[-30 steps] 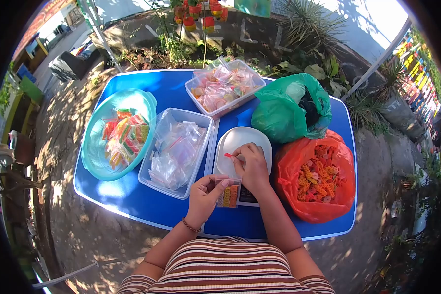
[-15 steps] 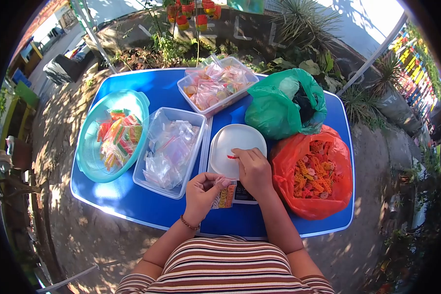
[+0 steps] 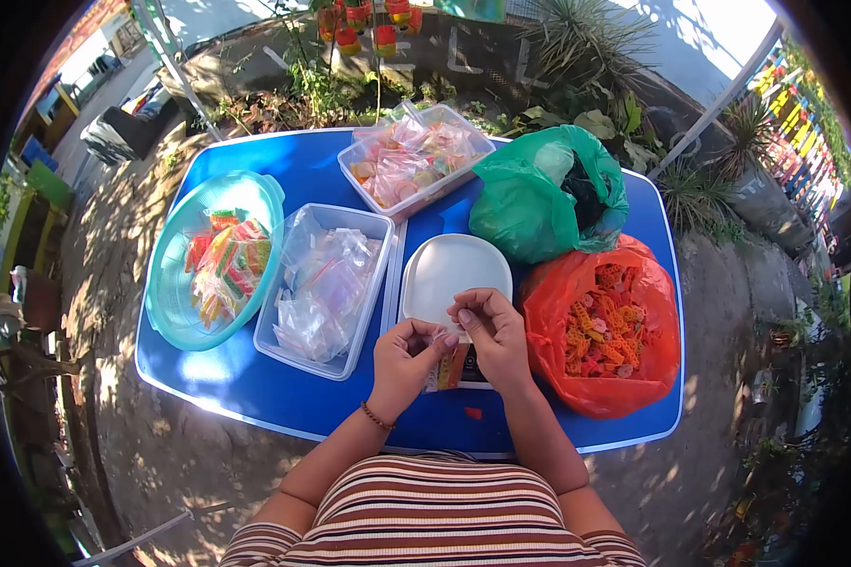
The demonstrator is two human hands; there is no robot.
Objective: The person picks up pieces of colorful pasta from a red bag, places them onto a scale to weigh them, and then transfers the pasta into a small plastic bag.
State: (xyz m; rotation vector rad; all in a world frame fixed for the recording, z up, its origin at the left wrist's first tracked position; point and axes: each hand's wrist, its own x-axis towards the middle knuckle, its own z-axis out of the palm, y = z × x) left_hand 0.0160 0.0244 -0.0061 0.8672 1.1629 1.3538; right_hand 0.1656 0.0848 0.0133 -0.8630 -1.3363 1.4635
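Table (image 3: 236, 373) bare along its near edge, red bag (image 3: 603, 340) at the right edge, right hand (image 3: 494, 335) drawn back off the lid (image 3: 449, 265) to left hand (image 3: 402, 364), both pinched on the packet (image 3: 451, 367) before it, red bit (image 3: 473, 413) newly lying below them

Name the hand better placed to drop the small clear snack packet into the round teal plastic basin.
Left hand, likely: it pinches the small clear snack packet and sits nearer the round teal plastic basin; the right hand would cross over.
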